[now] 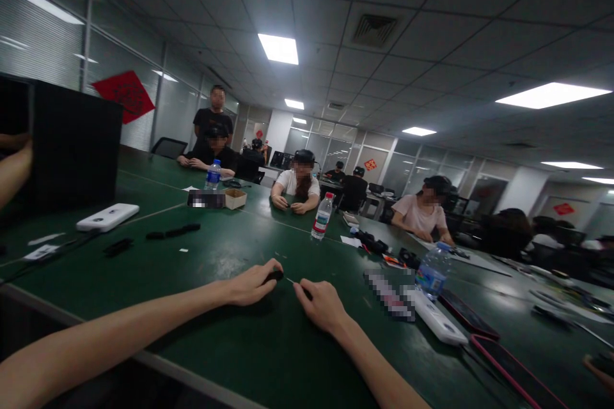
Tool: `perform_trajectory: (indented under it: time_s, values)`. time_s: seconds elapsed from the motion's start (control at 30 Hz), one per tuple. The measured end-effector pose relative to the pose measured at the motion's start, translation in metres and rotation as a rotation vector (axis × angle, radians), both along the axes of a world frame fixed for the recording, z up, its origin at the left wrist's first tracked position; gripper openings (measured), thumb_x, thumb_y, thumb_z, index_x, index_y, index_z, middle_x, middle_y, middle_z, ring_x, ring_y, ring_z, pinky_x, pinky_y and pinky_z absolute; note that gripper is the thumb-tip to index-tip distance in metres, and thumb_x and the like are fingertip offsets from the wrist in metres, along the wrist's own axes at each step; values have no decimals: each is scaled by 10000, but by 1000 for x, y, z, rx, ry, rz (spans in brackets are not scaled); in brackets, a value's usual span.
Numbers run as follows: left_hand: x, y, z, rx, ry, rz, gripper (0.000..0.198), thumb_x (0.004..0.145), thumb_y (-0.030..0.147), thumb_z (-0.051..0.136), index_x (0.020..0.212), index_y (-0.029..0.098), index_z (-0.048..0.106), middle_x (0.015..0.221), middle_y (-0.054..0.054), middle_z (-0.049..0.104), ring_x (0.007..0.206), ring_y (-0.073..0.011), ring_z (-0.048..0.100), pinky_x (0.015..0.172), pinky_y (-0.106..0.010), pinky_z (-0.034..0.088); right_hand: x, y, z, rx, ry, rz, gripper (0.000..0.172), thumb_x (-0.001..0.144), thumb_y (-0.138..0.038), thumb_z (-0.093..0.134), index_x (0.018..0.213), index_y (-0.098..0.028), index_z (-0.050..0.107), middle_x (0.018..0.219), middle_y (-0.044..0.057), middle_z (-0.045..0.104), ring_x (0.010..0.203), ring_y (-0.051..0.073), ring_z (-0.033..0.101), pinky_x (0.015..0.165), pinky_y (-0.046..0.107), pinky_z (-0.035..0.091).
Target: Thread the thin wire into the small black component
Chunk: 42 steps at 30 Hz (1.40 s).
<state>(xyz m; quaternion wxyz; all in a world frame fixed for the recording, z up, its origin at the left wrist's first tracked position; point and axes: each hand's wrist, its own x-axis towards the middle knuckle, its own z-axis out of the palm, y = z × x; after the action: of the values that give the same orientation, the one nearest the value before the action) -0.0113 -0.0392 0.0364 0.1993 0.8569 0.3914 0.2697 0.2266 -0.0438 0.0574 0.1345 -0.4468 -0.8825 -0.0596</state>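
Note:
Both my forearms reach out over a long dark green table point(230, 339). My left hand point(252, 284) rests on the table top with its fingers curled round a small black part point(275, 275). My right hand point(320, 304) lies just to its right, fingers pinched on a small dark piece that I cannot name. A thin light wire or strip point(290, 280) runs between the two hands. The hands are a few centimetres apart.
A white power strip point(107, 216) and black clips point(173, 231) lie at the left, near a black box point(71, 144). Water bottles point(322, 216) point(433, 270), another white strip point(439, 321) and a phone point(508, 367) are at the right. Several people sit across the table.

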Motion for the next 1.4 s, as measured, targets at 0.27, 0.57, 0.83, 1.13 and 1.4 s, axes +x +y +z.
perform_trajectory:
  time_s: [0.27, 0.57, 0.83, 1.13, 1.4]
  values:
    - [1, 0, 0, 40, -40, -30, 353, 966, 375, 383, 1282, 231, 452, 1161, -80, 636, 1040, -234, 620, 916, -363, 447, 1, -1, 1, -27, 14, 11, 451, 1005, -450, 308, 815, -218, 644, 731, 15, 678, 633, 135, 613, 632, 223, 383]
    - [1, -1, 3, 86, 9, -70, 349, 970, 336, 393, 1294, 252, 493, 1212, -60, 631, 1082, -224, 601, 936, -348, 443, 1, -1, 1, -23, 10, 4, 441, 1005, -437, 310, 810, -218, 640, 734, 17, 678, 640, 139, 619, 654, 227, 395]
    - [3, 0, 2, 134, 7, -88, 326, 979, 338, 379, 1236, 235, 550, 1126, -54, 669, 1016, -205, 627, 895, -309, 454, 2, -2, 1, -27, 0, -11, 444, 1000, -444, 309, 827, -224, 654, 753, 19, 692, 670, 153, 634, 662, 230, 396]
    - [2, -1, 3, 122, 6, -71, 330, 969, 365, 400, 1206, 231, 586, 1124, -57, 674, 1016, -203, 630, 906, -313, 450, 3, 1, -2, -22, -2, 11, 452, 1006, -455, 303, 830, -221, 648, 757, 21, 688, 662, 148, 629, 663, 236, 392]
    - [4, 0, 2, 124, 0, -37, 298, 899, 295, 493, 1155, 218, 626, 1065, -53, 693, 909, -199, 640, 818, -297, 478, 3, 1, -2, -17, -24, 3, 449, 1004, -454, 305, 828, -218, 645, 744, 27, 685, 665, 154, 633, 669, 237, 395]
